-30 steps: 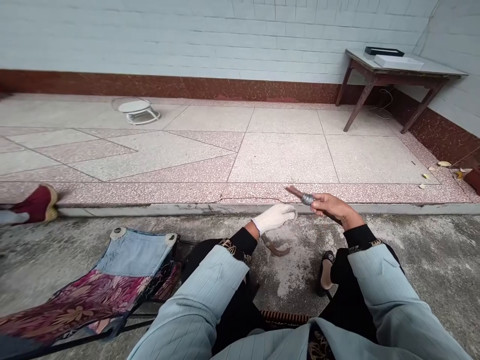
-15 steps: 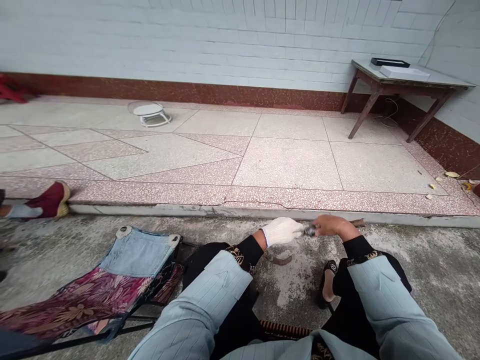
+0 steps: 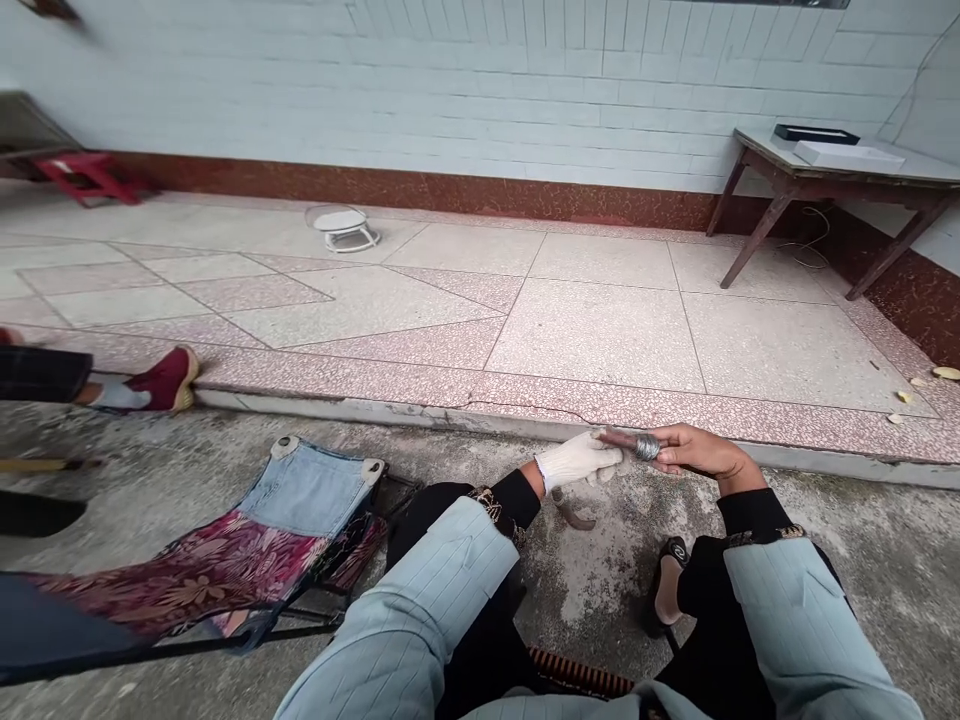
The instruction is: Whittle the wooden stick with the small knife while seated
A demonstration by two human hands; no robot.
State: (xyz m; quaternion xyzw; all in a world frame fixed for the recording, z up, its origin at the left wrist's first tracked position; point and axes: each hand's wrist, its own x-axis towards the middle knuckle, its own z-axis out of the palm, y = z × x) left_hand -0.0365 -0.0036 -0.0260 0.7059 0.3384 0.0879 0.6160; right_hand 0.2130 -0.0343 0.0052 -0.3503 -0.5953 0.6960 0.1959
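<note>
My right hand (image 3: 697, 450) is bare and grips a dark wooden handle (image 3: 616, 439) with a silver metal collar (image 3: 647, 447) around it. My left hand (image 3: 577, 462), in a white knit glove, holds a rusty curved blade (image 3: 574, 515), probably a sickle's, whose lower curve hangs below the glove. The gloved fingers touch the handle's front end, so the joint between blade and handle is hidden. Both hands are held over my lap, above the rough concrete.
A folding chair (image 3: 300, 500) of denim and floral cloth stands at my left. A co-worker's leg in a red shoe (image 3: 169, 380) lies beyond it. A terrazzo step edge (image 3: 525, 420) runs ahead. A wooden table (image 3: 832, 165) stands by the far wall.
My hands have come together, and the handle's end now meets the gloved hand and blade. The view has turned left, bringing a red stool into sight.
</note>
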